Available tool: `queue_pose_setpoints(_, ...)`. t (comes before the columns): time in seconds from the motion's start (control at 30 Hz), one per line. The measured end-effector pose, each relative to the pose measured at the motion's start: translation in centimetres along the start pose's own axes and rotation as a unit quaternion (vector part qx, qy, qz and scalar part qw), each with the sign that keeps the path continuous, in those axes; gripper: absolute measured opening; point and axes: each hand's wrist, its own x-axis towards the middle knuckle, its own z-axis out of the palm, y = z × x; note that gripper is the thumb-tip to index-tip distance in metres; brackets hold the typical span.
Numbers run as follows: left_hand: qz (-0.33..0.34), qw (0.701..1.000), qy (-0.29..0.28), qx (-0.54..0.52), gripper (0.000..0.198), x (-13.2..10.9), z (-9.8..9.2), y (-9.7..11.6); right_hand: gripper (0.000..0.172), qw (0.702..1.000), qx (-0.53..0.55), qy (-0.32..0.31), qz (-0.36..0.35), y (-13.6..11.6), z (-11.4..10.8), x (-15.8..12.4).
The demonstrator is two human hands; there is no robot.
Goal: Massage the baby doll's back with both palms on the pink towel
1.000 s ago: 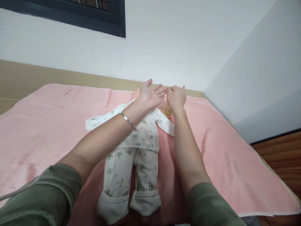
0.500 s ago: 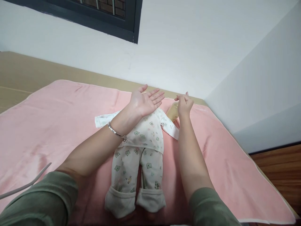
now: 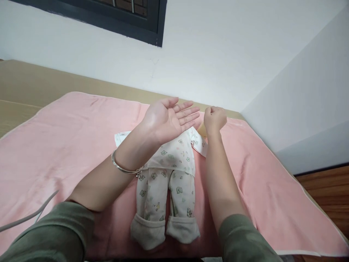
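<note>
My left hand [image 3: 170, 120] is held palm up above the baby top, its fingers stretched out and nothing on the palm. To its right, my right hand [image 3: 215, 119] is closed in a fist, with nothing showing in it. Below them lies a white long-sleeved baby top [image 3: 174, 154] with small animal prints; my left hand and forearm hide part of it. Matching baby trousers [image 3: 155, 193] lie under its hem, their leg ends turned up in plain pale cuffs. A yellowish thing [image 3: 201, 130], mostly hidden behind my right hand, lies by the top's right sleeve.
A pink mat [image 3: 89, 127] with a pale edge spreads under the clothes on a light wooden surface [image 3: 54, 80]. A grey cable [image 3: 32, 214] comes in from the left. Behind are a white wall [image 3: 204, 62] and a dark window frame [image 3: 152, 36]. Brown wood [image 3: 327, 193] shows at right.
My right hand has closed from loosely curled fingers into a fist. My left hand stays open and is slightly nearer. The view has shifted a little, so the clothes sit further right.
</note>
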Motion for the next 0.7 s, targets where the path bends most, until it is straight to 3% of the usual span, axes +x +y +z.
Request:
queue_pose_setpoints(0.13,0.034,0.998,0.019,0.043,0.039,-0.3,-0.2,0.2,0.029,1.000,-0.017,0.000,0.000,-0.2,-0.2,0.0)
queue_pose_setpoints(0.3,0.006,0.999,0.006,0.036,0.039,-0.9,0.2,0.7,0.026,1.000,0.003,-0.009,-0.017,0.3,-0.1,0.3)
queue_pose_setpoints(0.47,0.018,0.998,0.031,0.050,0.040,-1.6,0.4,1.3,0.024,0.994,0.089,-0.057,-0.029,1.0,-0.7,1.1)
queue_pose_setpoints(0.53,0.009,0.999,0.005,0.038,0.041,-1.8,0.2,1.7,0.028,0.989,0.122,-0.040,-0.069,0.3,-2.4,1.2)
queue_pose_setpoints(0.6,-0.006,1.000,-0.011,0.018,0.042,-2.1,0.2,2.1,0.031,0.980,0.138,-0.009,-0.143,-1.6,-5.4,0.5)
queue_pose_setpoints(0.7,-0.023,0.999,0.023,-0.030,0.048,-2.5,0.6,2.8,0.039,0.944,0.210,-0.065,-0.245,-6.0,-11.9,-3.0)
